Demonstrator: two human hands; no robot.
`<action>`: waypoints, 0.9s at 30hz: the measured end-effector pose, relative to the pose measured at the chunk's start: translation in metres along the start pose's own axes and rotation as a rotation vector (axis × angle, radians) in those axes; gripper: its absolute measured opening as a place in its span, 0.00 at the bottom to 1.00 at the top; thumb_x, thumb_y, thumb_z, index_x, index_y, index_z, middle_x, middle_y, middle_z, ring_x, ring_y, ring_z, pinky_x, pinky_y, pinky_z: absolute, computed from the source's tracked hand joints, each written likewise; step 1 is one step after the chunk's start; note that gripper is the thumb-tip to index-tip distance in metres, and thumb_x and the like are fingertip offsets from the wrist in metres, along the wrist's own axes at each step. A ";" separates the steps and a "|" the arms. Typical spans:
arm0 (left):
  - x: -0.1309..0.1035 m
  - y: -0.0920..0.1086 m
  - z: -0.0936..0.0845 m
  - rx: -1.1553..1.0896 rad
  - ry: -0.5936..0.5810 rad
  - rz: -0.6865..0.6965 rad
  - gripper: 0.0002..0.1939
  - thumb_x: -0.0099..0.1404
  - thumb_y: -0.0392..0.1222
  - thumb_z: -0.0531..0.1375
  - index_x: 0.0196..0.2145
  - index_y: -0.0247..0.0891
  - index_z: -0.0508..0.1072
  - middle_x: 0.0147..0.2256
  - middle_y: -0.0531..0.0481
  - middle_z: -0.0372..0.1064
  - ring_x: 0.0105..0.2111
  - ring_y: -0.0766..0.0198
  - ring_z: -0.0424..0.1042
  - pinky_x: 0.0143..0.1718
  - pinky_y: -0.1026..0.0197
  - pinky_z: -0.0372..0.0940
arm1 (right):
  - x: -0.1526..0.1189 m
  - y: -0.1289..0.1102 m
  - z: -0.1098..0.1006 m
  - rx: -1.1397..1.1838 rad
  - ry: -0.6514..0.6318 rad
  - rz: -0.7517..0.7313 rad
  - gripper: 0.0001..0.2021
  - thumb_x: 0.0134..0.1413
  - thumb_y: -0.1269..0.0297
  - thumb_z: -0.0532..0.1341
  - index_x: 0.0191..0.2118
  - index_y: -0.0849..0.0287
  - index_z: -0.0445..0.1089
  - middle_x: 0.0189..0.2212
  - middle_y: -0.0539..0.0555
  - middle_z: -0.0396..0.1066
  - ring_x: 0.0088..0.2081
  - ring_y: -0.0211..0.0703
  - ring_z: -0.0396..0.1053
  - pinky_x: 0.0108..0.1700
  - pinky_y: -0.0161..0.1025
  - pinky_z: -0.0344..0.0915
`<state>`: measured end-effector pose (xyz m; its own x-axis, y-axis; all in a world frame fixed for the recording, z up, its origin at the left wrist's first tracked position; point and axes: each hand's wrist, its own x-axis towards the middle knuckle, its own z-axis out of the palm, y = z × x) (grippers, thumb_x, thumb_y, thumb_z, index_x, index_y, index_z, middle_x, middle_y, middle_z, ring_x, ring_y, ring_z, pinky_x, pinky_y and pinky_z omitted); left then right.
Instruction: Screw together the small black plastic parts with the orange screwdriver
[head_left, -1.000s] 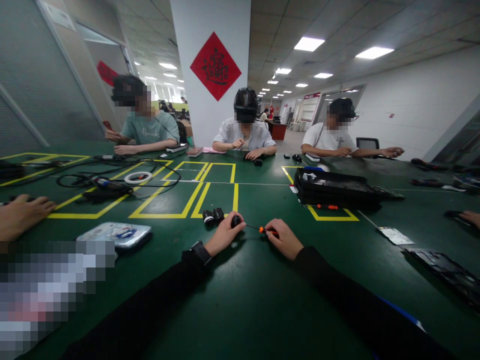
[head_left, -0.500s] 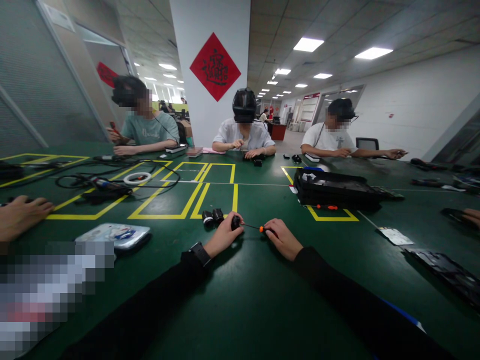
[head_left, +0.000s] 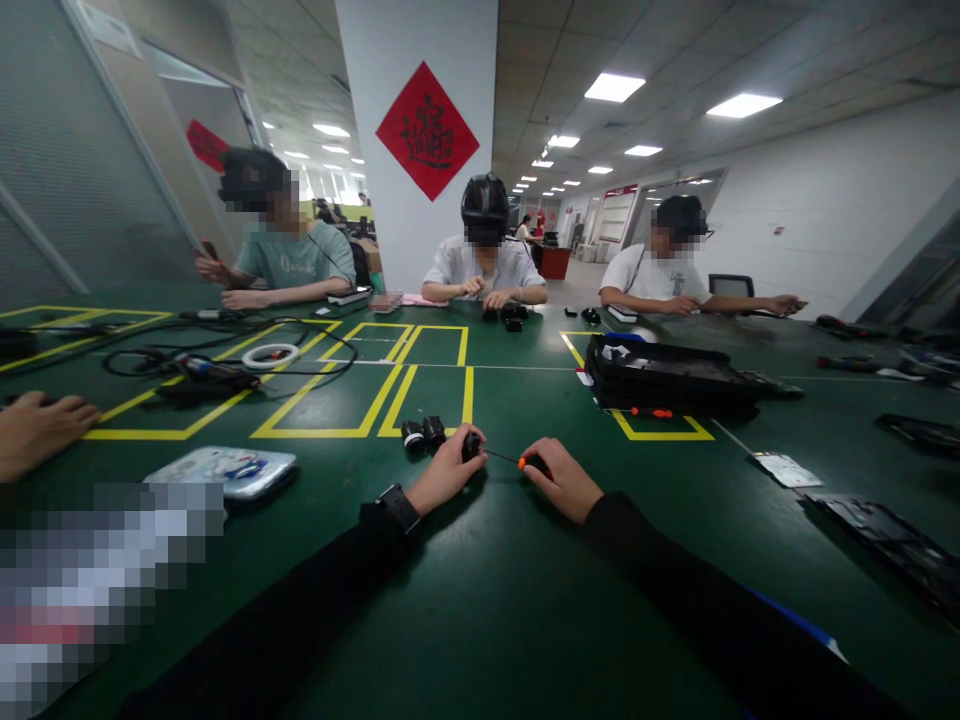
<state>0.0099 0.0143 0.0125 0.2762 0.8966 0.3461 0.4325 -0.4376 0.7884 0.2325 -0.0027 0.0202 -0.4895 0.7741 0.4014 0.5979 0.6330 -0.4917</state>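
My left hand [head_left: 448, 470] is closed around a small black part [head_left: 471, 446], its fingers hiding much of it. In my right hand [head_left: 562, 478] is a screwdriver [head_left: 523, 463] with an orange collar and dark handle. Its thin metal shaft points left, and the tip reaches the side of the black part; whether it sits in a screw is too small to tell. Two similar black parts [head_left: 424, 435] stand just beyond my left hand, the left one with a white band.
A stack of black trays or housings [head_left: 667, 370] lies at the right, with an orange screwdriver [head_left: 651, 412] before it. Nearer right is a black panel [head_left: 885, 545]. Left are a phone-like case [head_left: 225, 472], cables [head_left: 202, 375] and another person's hand [head_left: 45, 432]. Several people sit opposite.
My fingers on the screwdriver handle have shifted slightly, showing more of the dark handle. My left hand keeps its hold. At far right, a person's hand has left the dark object.
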 end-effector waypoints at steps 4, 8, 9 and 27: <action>0.000 0.000 0.000 -0.005 -0.037 0.014 0.09 0.57 0.35 0.52 0.37 0.38 0.62 0.33 0.53 0.62 0.34 0.65 0.63 0.40 0.61 0.58 | 0.001 0.002 0.001 -0.011 -0.002 0.000 0.08 0.58 0.69 0.50 0.35 0.60 0.65 0.34 0.54 0.64 0.39 0.42 0.60 0.44 0.41 0.57; 0.000 -0.001 0.000 -0.018 -0.036 0.034 0.08 0.57 0.35 0.52 0.37 0.38 0.61 0.33 0.53 0.62 0.34 0.65 0.62 0.40 0.62 0.57 | 0.002 0.003 0.001 -0.010 -0.010 -0.032 0.07 0.57 0.70 0.51 0.34 0.60 0.65 0.34 0.55 0.64 0.39 0.42 0.60 0.44 0.41 0.58; 0.000 -0.002 0.000 -0.019 -0.031 0.031 0.08 0.57 0.35 0.52 0.37 0.38 0.61 0.33 0.53 0.61 0.34 0.65 0.62 0.40 0.62 0.57 | 0.001 0.003 0.000 -0.009 -0.009 -0.038 0.06 0.57 0.70 0.51 0.34 0.60 0.65 0.34 0.55 0.64 0.39 0.42 0.60 0.43 0.41 0.58; 0.001 0.000 0.000 0.003 -0.014 0.003 0.08 0.56 0.36 0.54 0.36 0.39 0.62 0.32 0.54 0.63 0.33 0.65 0.63 0.39 0.62 0.58 | 0.001 0.001 -0.001 -0.035 -0.004 0.011 0.09 0.59 0.70 0.48 0.33 0.60 0.65 0.33 0.54 0.63 0.39 0.41 0.59 0.43 0.40 0.57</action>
<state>0.0105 0.0145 0.0129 0.2891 0.8943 0.3415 0.4340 -0.4404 0.7859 0.2327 -0.0012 0.0208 -0.4853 0.7810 0.3932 0.6250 0.6243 -0.4686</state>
